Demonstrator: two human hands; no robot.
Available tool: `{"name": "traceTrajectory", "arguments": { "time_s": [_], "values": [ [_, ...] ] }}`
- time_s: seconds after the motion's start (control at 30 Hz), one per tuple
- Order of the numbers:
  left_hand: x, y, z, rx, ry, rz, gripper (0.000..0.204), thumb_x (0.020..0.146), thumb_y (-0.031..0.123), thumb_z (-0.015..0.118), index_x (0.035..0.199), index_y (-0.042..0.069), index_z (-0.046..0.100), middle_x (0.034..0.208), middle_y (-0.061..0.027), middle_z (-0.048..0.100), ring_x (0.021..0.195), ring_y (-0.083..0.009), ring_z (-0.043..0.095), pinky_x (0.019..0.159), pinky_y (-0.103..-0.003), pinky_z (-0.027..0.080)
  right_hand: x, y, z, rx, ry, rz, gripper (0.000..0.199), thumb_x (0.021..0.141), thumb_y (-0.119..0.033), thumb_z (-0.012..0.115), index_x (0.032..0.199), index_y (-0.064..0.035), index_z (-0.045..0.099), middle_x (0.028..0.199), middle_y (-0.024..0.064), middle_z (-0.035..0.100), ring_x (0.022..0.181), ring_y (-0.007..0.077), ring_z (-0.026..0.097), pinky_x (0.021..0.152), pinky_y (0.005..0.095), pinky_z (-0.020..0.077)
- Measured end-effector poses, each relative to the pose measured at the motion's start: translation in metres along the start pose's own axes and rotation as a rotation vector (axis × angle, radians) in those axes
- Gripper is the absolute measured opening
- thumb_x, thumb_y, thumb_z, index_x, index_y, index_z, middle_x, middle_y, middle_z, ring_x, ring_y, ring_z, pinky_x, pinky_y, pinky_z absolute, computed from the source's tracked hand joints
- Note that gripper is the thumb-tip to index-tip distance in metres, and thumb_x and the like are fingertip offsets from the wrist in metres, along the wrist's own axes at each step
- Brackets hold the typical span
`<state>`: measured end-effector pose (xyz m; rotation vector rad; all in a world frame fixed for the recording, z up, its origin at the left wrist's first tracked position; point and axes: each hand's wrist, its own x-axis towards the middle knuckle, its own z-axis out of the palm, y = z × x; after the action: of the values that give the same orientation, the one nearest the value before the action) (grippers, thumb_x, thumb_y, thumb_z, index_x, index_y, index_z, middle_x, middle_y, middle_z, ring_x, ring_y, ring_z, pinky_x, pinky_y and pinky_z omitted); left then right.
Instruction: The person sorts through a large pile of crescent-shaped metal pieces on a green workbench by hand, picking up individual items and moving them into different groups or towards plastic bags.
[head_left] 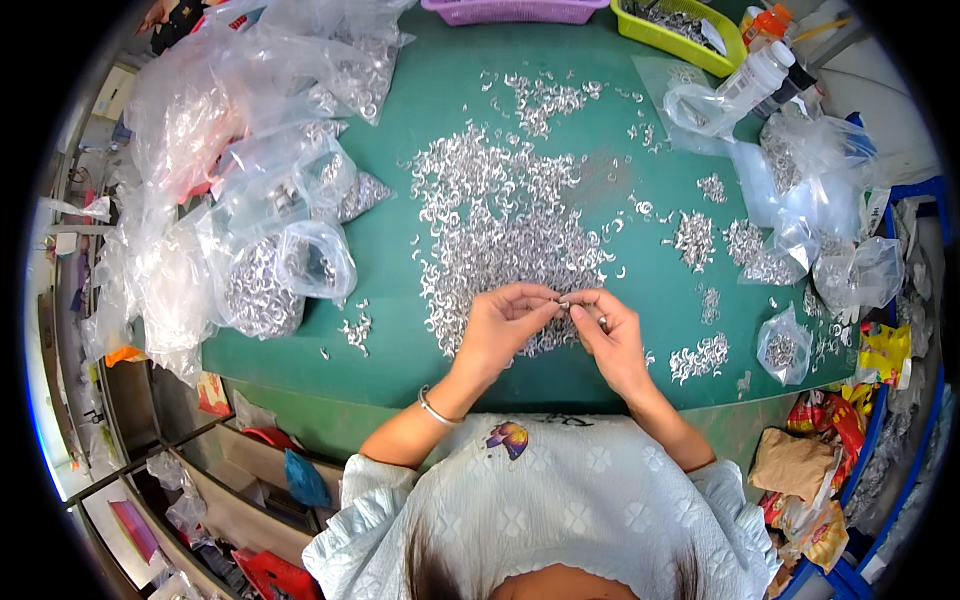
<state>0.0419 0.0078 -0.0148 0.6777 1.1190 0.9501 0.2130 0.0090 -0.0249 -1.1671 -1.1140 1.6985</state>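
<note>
Over the near edge of a wide heap of small curved silvery metal pieces (pixel 500 240), my two hands meet fingertip to fingertip. My left hand (pixel 505 322), with a bangle at the wrist, is closed in a pinch on a small metal piece (pixel 564 304). From the other side my right hand (pixel 612 335) pinches at the same piece, its thumb and forefinger together. The fingers cover most of that piece, so its exact shape does not show. A ring-like dark spot shows by the right fingers; I cannot make out what it is.
Clear plastic bags (pixel 265 285) of metal pieces crowd the green table's left side. Small piles (pixel 694 240) and more bags (pixel 785 345) lie at right. A purple basket (pixel 515 10), a yellow-green basket (pixel 680 35) and a white bottle (pixel 755 78) stand at the far edge. Open drawers (pixel 255 470) sit below left.
</note>
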Motion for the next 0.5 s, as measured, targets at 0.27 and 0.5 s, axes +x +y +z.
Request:
{"name": "traceTrajectory", "arguments": {
  "time_s": [0.27, 0.5],
  "values": [
    [0.194, 0.167, -0.008, -0.168, -0.006, 0.461, 0.019, 0.091, 0.012, 0.063, 0.104, -0.001, 0.064, 0.091, -0.0064, 0.069, 0.048, -0.0015, 0.035, 0.040, -0.020, 0.026, 0.015, 0.005, -0.014, 0.697, 0.011, 0.333, 0.017, 0.101, -0.012, 0.046, 0.108, -0.0016, 0.058, 0.061, -0.0032, 0.036, 0.048, 0.0054, 0.031, 0.044, 0.0207, 0.0244],
    [0.247, 0.109, -0.002, -0.102, -0.029, 0.428, 0.053, 0.087, 0.004, 0.065, 0.135, -0.005, 0.044, 0.102, -0.0118, 0.068, 0.048, -0.0035, 0.042, 0.039, -0.019, 0.031, 0.017, 0.005, -0.017, 0.741, 0.019, 0.364, 0.017, 0.100, -0.013, 0.048, 0.106, -0.0010, 0.058, 0.062, -0.0023, 0.037, 0.050, 0.0067, 0.033, 0.046, 0.0217, 0.0268]
  ]
}}
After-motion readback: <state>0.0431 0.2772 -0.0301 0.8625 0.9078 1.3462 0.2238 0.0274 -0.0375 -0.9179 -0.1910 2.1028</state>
